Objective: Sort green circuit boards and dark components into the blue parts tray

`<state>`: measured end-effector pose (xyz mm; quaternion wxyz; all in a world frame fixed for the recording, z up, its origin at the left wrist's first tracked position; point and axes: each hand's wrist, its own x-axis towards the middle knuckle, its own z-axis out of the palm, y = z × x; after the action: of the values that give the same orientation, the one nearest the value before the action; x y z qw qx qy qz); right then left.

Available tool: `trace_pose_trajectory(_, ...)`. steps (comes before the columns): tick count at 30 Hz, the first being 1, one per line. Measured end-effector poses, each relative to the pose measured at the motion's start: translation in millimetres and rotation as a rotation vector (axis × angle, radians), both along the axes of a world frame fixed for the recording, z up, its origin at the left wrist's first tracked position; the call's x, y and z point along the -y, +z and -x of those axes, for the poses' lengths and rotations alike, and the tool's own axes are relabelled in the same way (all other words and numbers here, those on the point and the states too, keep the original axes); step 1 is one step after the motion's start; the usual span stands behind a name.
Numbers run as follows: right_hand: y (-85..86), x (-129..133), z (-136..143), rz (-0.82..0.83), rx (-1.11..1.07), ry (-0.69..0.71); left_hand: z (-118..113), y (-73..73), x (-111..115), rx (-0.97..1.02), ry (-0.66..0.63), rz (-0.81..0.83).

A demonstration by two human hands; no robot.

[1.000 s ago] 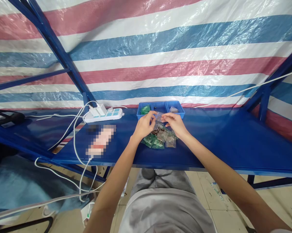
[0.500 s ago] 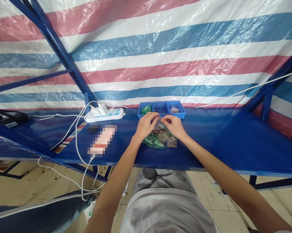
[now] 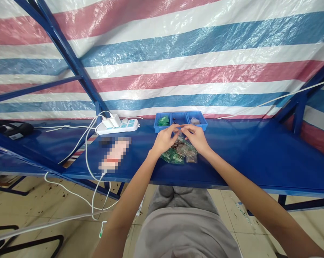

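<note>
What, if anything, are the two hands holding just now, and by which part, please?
Both the left hand and right hand pinch a small clear bag between their fingertips, one at each end of its top edge, above the pile of bags.

- Your left hand (image 3: pixel 164 139) and right hand (image 3: pixel 195 138) meet over a pile of bags (image 3: pixel 180 154) on the surface (image 3: pixel 245 154), fingertips close together on a small bag (image 3: pixel 179 129).
- Behind the pile, against the tarp (image 3: pixel 162 64), you have a tray (image 3: pixel 181 120) of three compartments side by side; each holds something.
- Left of the tray lies a power strip (image 3: pixel 118 126) with plugs in it.
- Before the strip lies a blurred item (image 3: pixel 114 154); a cable (image 3: pixel 90 165) runs past it over the surface's front edge to the floor (image 3: pixel 43 200).
- Far left sits a device (image 3: pixel 12 129).
</note>
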<state>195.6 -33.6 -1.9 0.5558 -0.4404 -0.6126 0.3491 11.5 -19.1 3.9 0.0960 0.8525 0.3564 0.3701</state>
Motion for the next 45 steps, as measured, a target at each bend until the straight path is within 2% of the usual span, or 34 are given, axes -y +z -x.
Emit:
trace_pose_trajectory(10,-6.0,-4.3,-0.9,0.111,-0.127,0.053,-0.9,1.3,-0.5,0.134,0.094,-0.043)
trace_pose_trajectory(18,-3.3,-2.6,-1.9,0.158,-0.147,0.041,0.5,1.3,-1.0,0.063,0.005,-0.077)
trace_pose_trajectory(22,-3.3,-3.5,-1.6,0.092,-0.054,0.011,1.8,0.4,-3.5,0.045,0.036,-0.095)
trace_pose_trajectory(30,0.9,-0.5,-0.9,-0.189,0.260,-0.113,0.4,2.4,0.7,-0.038,0.123,-0.084)
trace_pose_trajectory(35,4.0,-3.6,-11.9,-0.236,0.270,-0.210,-0.3,5.4,4.3,-0.053,0.119,-0.036)
trace_pose_trajectory(38,6.9,-15.1,-24.9,-0.131,0.142,-0.220,0.9,5.2,2.6,-0.055,0.158,-0.029)
trace_pose_trajectory(42,12.5,-48.6,-45.9,-0.053,-0.059,-0.297,2.6,4.5,0.7,-0.077,0.176,-0.030)
trace_pose_trajectory(43,13.7,-56.8,-51.0,-0.036,-0.079,-0.331,2.9,4.5,0.6,-0.083,0.177,-0.026)
trace_pose_trajectory(45,14.6,-66.6,-60.1,-0.015,0.011,-0.414,3.7,4.8,0.7,-0.097,0.186,-0.015)
